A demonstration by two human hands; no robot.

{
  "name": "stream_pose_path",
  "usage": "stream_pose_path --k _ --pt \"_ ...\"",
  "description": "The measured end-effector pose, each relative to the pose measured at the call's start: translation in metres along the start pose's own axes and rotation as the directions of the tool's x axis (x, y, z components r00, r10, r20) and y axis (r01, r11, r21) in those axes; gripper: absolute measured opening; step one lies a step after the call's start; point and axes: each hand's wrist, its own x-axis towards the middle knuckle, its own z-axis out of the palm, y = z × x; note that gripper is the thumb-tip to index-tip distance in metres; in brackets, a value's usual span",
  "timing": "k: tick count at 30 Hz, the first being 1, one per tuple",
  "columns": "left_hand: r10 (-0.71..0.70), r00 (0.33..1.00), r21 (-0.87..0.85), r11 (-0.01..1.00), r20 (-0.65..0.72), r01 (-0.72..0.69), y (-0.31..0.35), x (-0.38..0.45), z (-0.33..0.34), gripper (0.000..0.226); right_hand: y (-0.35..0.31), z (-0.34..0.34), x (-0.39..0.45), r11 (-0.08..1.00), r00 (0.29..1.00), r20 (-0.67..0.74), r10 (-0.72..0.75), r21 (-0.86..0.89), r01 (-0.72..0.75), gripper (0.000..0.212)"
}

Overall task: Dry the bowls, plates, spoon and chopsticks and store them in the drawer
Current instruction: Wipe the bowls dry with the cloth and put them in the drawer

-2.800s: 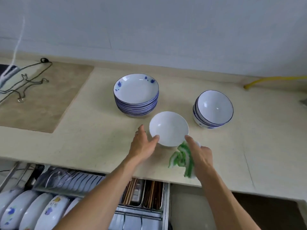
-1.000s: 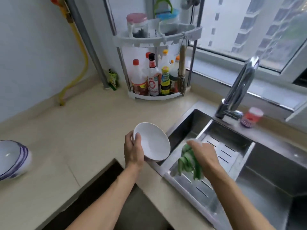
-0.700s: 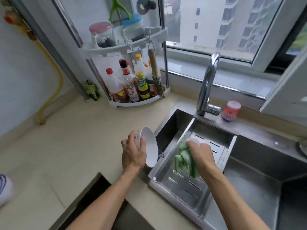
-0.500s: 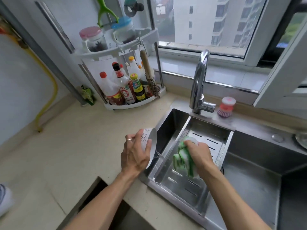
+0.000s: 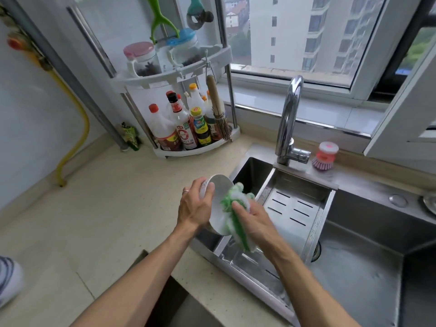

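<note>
1. Head view: the left hand [image 5: 195,207] grips a white bowl [image 5: 218,208] by its rim, thumb curled over the edge, tilting it on its side with the opening turned to the right.
2. The right hand [image 5: 253,219] holds a green and white cloth [image 5: 232,213], fingers curled round it, pressing it into the bowl's inside.
3. Bowl and both hands hang over the left edge of a steel sink [image 5: 354,267], above its slotted drain tray [image 5: 295,208].
4. A chrome faucet [image 5: 286,119] stands behind the tray, a pink dish brush [image 5: 324,156] just beside it.
5. On the beige surface [image 5: 94,220], a white corner rack [image 5: 184,109] carries sauce bottles and jars.
6. A blue-rimmed bowl [image 5: 9,277] shows blurred at the far left edge.
</note>
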Motion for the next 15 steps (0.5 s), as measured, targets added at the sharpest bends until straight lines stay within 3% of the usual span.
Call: stream_pose_path --k 3,4,6,8,9,10,11,12,14,15 --pt "-0.057 0.998 -0.118 0.991 0.031 0.06 0.008 0.002 -0.001 0.041 -0.002 0.035 -0.004 0.99 0.968 0.236 -0.078 -0.099 0.104 0.013" --pt "-0.065 0.997 -0.11 0.991 0.044 0.069 0.01 0.004 -0.005 0.037 0.002 0.043 -0.005 0.985 0.951 0.298 -0.081 -0.123 0.122 0.017" --pt "-0.074 0.992 -0.109 0.99 0.099 0.084 0.009 0.007 -0.016 0.04 0.019 0.043 -0.001 0.896 0.898 0.419 -0.134 -0.336 0.291 0.038" --pt "-0.067 0.987 -0.122 0.989 0.147 0.085 0.006 0.011 -0.027 0.043 0.032 0.029 0.009 0.546 0.864 0.499 -0.069 -0.706 0.451 0.049" --pt "-0.053 0.987 -0.099 0.993 0.151 0.069 0.006 0.01 -0.03 0.041 0.035 0.022 0.012 0.364 0.866 0.497 -0.047 -0.799 0.478 0.052" --pt "-0.035 0.991 -0.075 0.996 0.129 0.045 0.007 0.009 -0.029 0.042 0.034 0.017 0.014 0.267 0.875 0.484 -0.034 -0.839 0.474 0.055" --pt "-0.015 0.996 -0.068 0.997 0.087 0.021 0.008 0.007 -0.028 0.046 0.03 0.018 0.015 0.276 0.881 0.472 -0.038 -0.842 0.463 0.057" --pt "-0.011 0.999 -0.069 0.998 0.034 0.014 0.012 0.004 -0.026 0.05 0.025 0.023 0.014 0.371 0.886 0.46 -0.051 -0.815 0.445 0.059" --pt "-0.066 0.994 -0.126 0.99 -0.092 0.055 0.017 0.002 -0.019 0.047 0.012 0.036 0.007 0.712 0.894 0.437 -0.099 -0.597 0.37 0.066" --pt "-0.111 0.986 -0.163 0.982 -0.121 0.091 0.016 0.003 -0.018 0.044 0.007 0.041 0.003 0.814 0.889 0.441 -0.12 -0.469 0.343 0.07"
